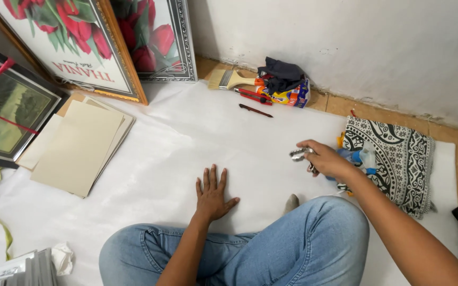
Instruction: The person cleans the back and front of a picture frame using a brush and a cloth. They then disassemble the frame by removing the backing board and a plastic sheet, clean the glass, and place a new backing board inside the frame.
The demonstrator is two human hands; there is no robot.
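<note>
Small silvery metal tool [298,154] was held in the right hand [327,159], fingers curled shut around it, above the white sheet [176,159] beside the patterned cloth [393,159]. Left hand [211,196] lay flat on the sheet, fingers spread, gripping nothing. Cardboard sheets [78,145] and framed pictures [70,47] sat to the left; paintbrush [231,79] near the wall. Risk, as judged: the tool could snag or puncture the thin sheet if dropped.

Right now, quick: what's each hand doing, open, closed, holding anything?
Left hand: open, empty, palm flat on the white sheet.
Right hand: closed around a small silvery metal tool; what kind it is cannot be told.
</note>
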